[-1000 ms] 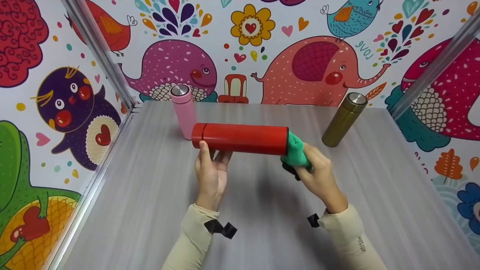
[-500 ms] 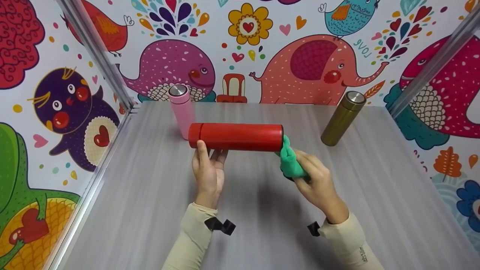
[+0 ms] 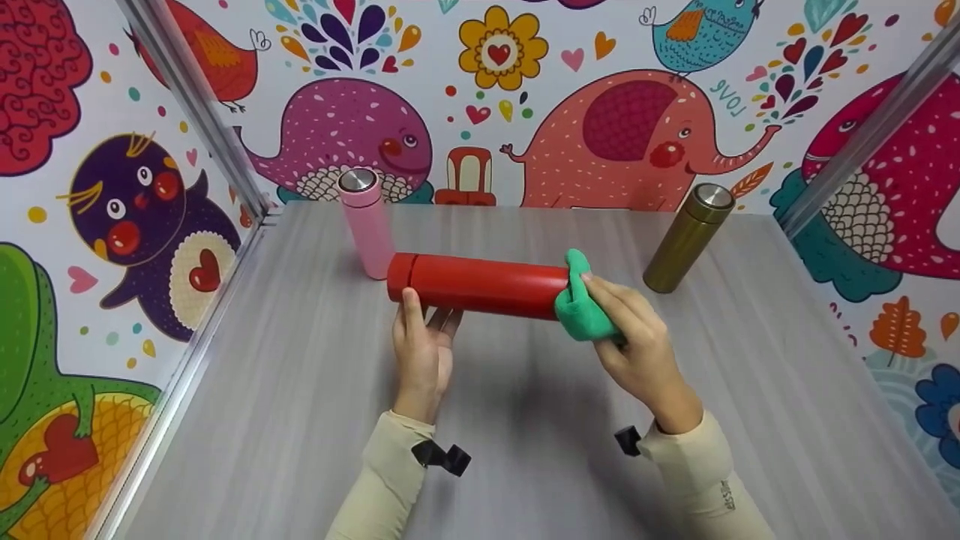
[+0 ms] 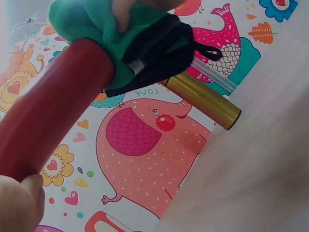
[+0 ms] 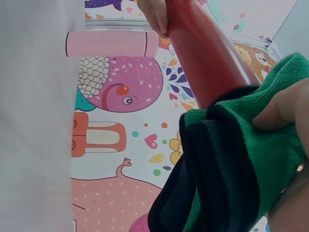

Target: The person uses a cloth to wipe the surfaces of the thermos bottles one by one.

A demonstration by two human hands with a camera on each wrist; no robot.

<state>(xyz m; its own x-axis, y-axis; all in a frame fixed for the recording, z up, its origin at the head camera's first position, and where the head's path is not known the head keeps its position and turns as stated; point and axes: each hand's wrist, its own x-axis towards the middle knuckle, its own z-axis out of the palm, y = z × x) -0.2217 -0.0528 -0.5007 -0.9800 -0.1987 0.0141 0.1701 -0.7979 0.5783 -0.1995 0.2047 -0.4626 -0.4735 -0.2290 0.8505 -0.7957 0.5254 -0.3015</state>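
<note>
A red thermos bottle (image 3: 487, 285) lies sideways in the air over the table, its right end tilted slightly down in the head view. My left hand (image 3: 421, 360) grips it near the left end, thumb in front and fingers behind and below. In my right hand (image 3: 637, 349) is a bunched green cloth (image 3: 589, 311) with a dark side, pinched between thumb and fingers. The cloth covers the bottle's right end. From the right wrist view, folds of the cloth (image 5: 241, 154) wrap against the end of the red thermos bottle (image 5: 207, 53).
A pink thermos bottle (image 3: 367, 232) stands at the back left of the grey table (image 3: 300, 375), partly behind the red one. An olive-gold thermos bottle (image 3: 688, 240) stands at the back right. Cartoon-printed walls with metal corner posts (image 3: 199, 105) enclose the table.
The cloth has gone from hanging below the bottle's right end to covering that end. The right hand has moved slightly up, and the bottle's right end has dipped.
</note>
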